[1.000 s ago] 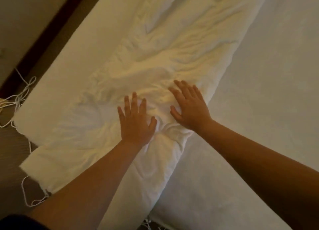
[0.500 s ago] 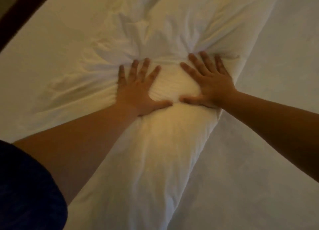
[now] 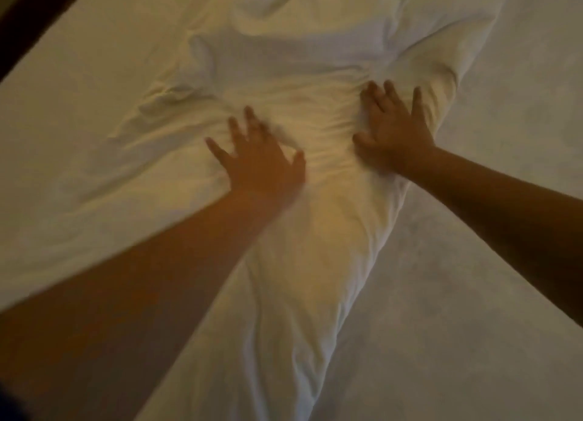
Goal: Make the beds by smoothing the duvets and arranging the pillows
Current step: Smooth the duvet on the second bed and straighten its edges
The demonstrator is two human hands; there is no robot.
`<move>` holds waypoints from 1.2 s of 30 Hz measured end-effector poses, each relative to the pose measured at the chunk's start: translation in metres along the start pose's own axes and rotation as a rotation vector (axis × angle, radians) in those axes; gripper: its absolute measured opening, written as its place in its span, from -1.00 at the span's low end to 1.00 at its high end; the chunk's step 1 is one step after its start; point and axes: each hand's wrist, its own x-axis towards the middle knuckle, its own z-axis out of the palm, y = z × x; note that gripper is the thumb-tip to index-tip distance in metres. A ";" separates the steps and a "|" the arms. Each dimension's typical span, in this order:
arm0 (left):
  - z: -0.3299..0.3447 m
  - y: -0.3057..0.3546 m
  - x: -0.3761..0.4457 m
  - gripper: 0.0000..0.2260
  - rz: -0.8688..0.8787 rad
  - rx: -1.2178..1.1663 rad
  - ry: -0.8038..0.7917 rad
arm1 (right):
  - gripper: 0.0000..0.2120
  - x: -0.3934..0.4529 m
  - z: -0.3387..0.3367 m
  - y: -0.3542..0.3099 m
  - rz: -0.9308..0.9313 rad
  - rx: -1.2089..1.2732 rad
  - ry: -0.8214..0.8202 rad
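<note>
The smoothing is judged to be under way and far from finished. A white duvet (image 3: pixel 284 278) is seen bunched into a long, thick ridge that runs from the near edge of the bed (image 3: pixel 473 310) up toward its far edge, lying to the left of the bed's middle, with bare sheet exposed all along its right side. Both hands are laid on the ridge about halfway up its length. The left hand (image 3: pixel 262 161) is pressed flat on the cloth with its fingers spread and straight; nothing is gripped by it, and it is blurred. The right hand (image 3: pixel 391 127) is likewise laid flat near the ridge's right edge, fingers extended and slightly apart, with no cloth pinched as far as can be told.

Between and beyond the hands, fine parallel creases are gathered, and deeper folds are seen toward the far edge and out to the left. Nearer the viewer the ridge looks plumper and smoother. Spreading the duvet across the bare sheet is judged to remain, as is any pillow arranging; no pillow can be clearly made out.

The duvet is read as soft, padded, matte cotton that creases easily and holds its wrinkles. The sheet appears flatter, with a faint mottled texture. A dark, hard-looking strip (image 3: pixel 41 19) is visible past the bed's far left corner.
</note>
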 end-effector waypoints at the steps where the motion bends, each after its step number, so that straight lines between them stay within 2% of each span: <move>1: 0.005 0.019 -0.033 -0.24 0.147 -0.074 0.052 | -0.03 -0.027 0.006 -0.016 -0.064 0.102 0.025; 3: 0.024 0.038 -0.098 -0.28 0.362 -0.179 0.092 | -0.16 -0.090 0.031 -0.041 -0.212 0.271 0.050; 5: 0.044 0.027 -0.123 -0.25 0.436 -0.155 0.052 | -0.24 -0.129 0.062 -0.042 -0.355 0.135 0.099; 7: 0.056 0.009 -0.117 -0.18 0.473 -0.102 0.061 | -0.22 -0.133 0.079 -0.026 -0.422 -0.056 0.141; 10: 0.062 -0.004 -0.089 -0.10 0.481 -0.005 0.114 | -0.10 -0.095 0.078 -0.005 -0.440 -0.200 0.145; 12: 0.061 -0.011 -0.074 -0.02 0.506 0.043 0.110 | -0.06 -0.071 0.075 0.011 -0.421 -0.208 0.147; 15: 0.053 -0.033 -0.041 0.08 0.569 0.088 0.073 | -0.03 -0.048 0.065 0.045 -0.292 -0.185 0.118; 18: 0.032 -0.067 -0.012 0.14 0.485 0.120 0.026 | -0.03 -0.035 0.044 0.060 -0.207 -0.167 0.057; 21: 0.017 -0.089 -0.007 0.17 0.291 0.097 -0.018 | -0.05 -0.030 0.036 0.050 -0.129 -0.111 0.087; 23: 0.015 -0.089 -0.018 0.19 0.083 0.052 -0.040 | -0.11 -0.038 0.035 0.029 0.085 0.001 0.092; 25: 0.014 -0.071 -0.049 0.06 -0.047 -0.009 -0.031 | -0.17 -0.061 0.035 -0.009 0.246 0.088 0.055; 26: 0.016 -0.059 -0.072 -0.05 -0.039 -0.051 -0.005 | -0.20 -0.080 0.040 -0.030 0.225 0.096 0.085; 28: 0.025 -0.038 -0.129 -0.20 0.068 -0.129 0.047 | -0.23 -0.129 0.059 -0.079 0.053 0.125 0.156; 31: 0.048 -0.042 -0.195 -0.41 0.207 -0.084 0.098 | -0.24 -0.196 0.104 -0.130 -0.107 0.064 0.143; 34: 0.059 -0.071 -0.207 -0.31 0.152 -0.024 0.096 | -0.14 -0.200 0.126 -0.115 -0.162 -0.036 0.172; 36: 0.059 -0.088 -0.200 -0.22 0.084 -0.012 0.097 | -0.08 -0.181 0.121 -0.086 -0.123 -0.090 0.184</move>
